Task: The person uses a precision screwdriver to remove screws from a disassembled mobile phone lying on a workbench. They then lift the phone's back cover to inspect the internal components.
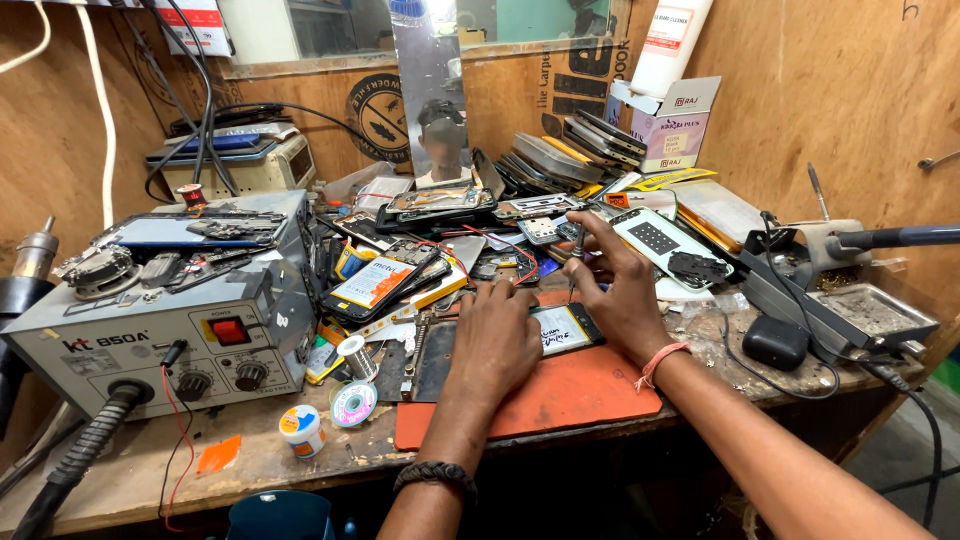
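An opened phone (560,328) with its battery showing lies on an orange-red work mat (560,395) near the bench's front edge. My left hand (495,340) presses flat on the phone's left half, fingers together. My right hand (612,285) hovers over the phone's upper right end and pinches a thin screwdriver (577,258) that points down at it. An orange band circles my right wrist, a dark braided one my left.
A grey hot-air rework station (170,330) with a hose stands at left, phone parts piled on top. Solder wire spools (353,403) and a small flux tub (301,428) lie before it. Stacked phones, a white box (668,125) and a soldering-iron stand (850,300) crowd the back and right.
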